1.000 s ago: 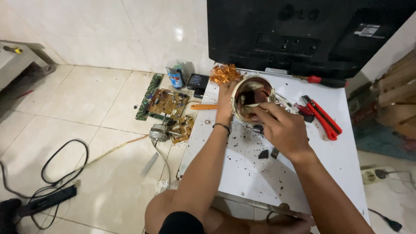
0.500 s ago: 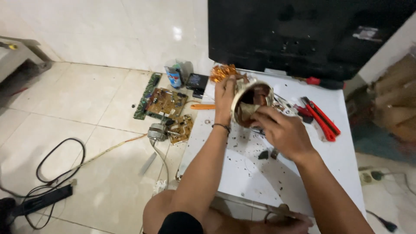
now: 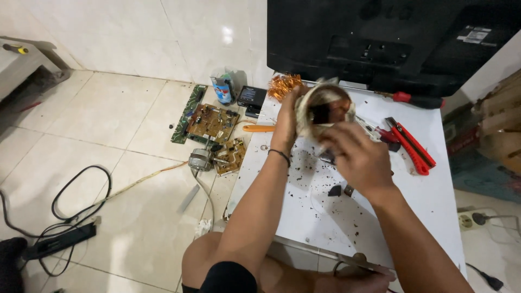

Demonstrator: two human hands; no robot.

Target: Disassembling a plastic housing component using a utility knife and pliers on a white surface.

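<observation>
The left hand [image 3: 287, 116] clamps the rim of a round, cream-taped motor stator ring with a dark copper-lined core [image 3: 324, 111], held up over the far edge of the white, debris-speckled tabletop [image 3: 423, 201], while the right hand [image 3: 355, 157] pinches at its front edge, fingers closed on something too blurred to tell. The work looks like picking winding out of the ring (steady grip, small pulls). A bright tangle of copper wire [image 3: 283, 85], red-handled cutters [image 3: 411, 145] and a black television back [image 3: 391, 38] crowd close behind.
</observation>
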